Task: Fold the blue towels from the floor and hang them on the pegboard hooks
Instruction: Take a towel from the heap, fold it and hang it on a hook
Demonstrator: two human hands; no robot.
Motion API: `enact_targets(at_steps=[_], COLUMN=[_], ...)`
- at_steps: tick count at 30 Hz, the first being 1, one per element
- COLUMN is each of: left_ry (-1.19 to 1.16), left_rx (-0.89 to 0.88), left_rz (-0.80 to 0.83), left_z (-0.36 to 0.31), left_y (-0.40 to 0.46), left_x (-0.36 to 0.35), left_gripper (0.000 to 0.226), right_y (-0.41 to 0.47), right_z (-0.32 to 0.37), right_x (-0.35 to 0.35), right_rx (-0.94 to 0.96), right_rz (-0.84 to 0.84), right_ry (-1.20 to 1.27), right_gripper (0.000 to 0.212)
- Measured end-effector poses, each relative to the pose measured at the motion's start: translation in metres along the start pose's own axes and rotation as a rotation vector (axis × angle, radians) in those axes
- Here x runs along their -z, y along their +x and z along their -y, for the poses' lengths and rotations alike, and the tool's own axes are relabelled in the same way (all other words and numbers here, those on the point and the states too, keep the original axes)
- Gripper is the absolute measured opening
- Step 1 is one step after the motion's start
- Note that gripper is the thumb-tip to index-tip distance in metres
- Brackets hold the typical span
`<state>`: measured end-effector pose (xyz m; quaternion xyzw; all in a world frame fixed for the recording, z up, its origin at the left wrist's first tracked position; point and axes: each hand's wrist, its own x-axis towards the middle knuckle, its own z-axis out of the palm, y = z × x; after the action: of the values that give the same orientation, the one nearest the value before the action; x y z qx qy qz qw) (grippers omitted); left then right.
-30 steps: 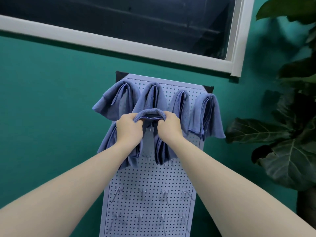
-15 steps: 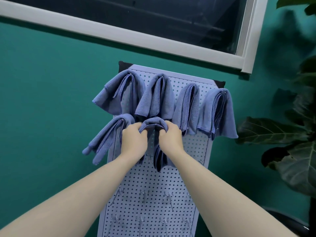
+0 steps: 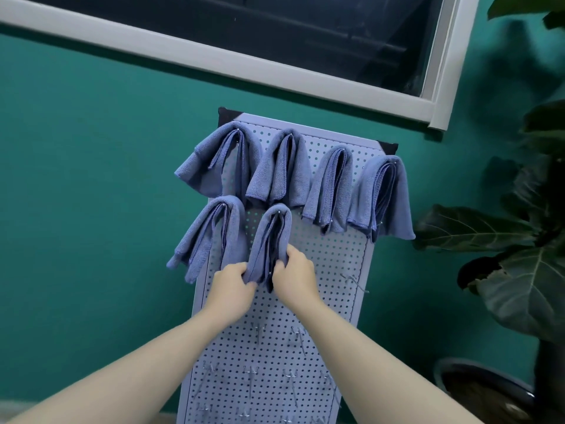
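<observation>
A light pegboard [image 3: 330, 270] leans on the green wall. Several folded blue towels hang from its top row of hooks, such as the rightmost towel [image 3: 382, 197]. In the second row a folded towel [image 3: 211, 237] hangs at the left. Beside it hangs another blue towel [image 3: 270, 237], draped over a hook. My left hand [image 3: 230, 287] grips that towel's lower left edge. Its lower right edge is pinched by my right hand [image 3: 295, 278].
Bare metal hooks [image 3: 354, 281] stick out of the board's right side and its lower rows [image 3: 293, 335]. A white-framed window [image 3: 275, 68] runs above. A large-leaved potted plant [image 3: 526, 270] stands at the right, its dark pot [image 3: 477, 381] on the floor.
My hands slid down from the top fold of the second-row towel to its lower ends. The towel now hangs on the hook. The view shifted, showing more of the board.
</observation>
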<state>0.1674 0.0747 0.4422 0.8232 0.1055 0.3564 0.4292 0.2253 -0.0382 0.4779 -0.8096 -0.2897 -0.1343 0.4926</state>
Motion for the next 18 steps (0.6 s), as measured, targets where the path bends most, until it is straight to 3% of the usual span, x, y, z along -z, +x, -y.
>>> enact_targets(at_steps=[3, 8, 13, 18], left_ry=[0.072, 0.151, 0.232, 0.343], left_rx=[0.040, 0.137, 0.186, 0.319], left_rz=[0.108, 0.252, 0.355, 0.536], left_z=[0.022, 0.062, 0.111, 0.184], left_y=[-0.024, -0.076, -0.131, -0.197], left_x=[-0.002, -0.001, -0.001, -0.021], left_gripper=[0.027, 0.042, 0.042, 0.039], right_y=[-0.031, -0.089, -0.148, -0.209], right_z=[-0.017, -0.048, -0.092, -0.168], right_x=[-0.003, -0.008, -0.020, -0.039], right_rx=[-0.018, -0.123, -0.126, -0.337], right_rz=[0.086, 0.136, 0.140, 0.165], right_ry=[-0.074, -0.009, -0.019, -0.057], right_gripper=[0.025, 0.051, 0.048, 0.032])
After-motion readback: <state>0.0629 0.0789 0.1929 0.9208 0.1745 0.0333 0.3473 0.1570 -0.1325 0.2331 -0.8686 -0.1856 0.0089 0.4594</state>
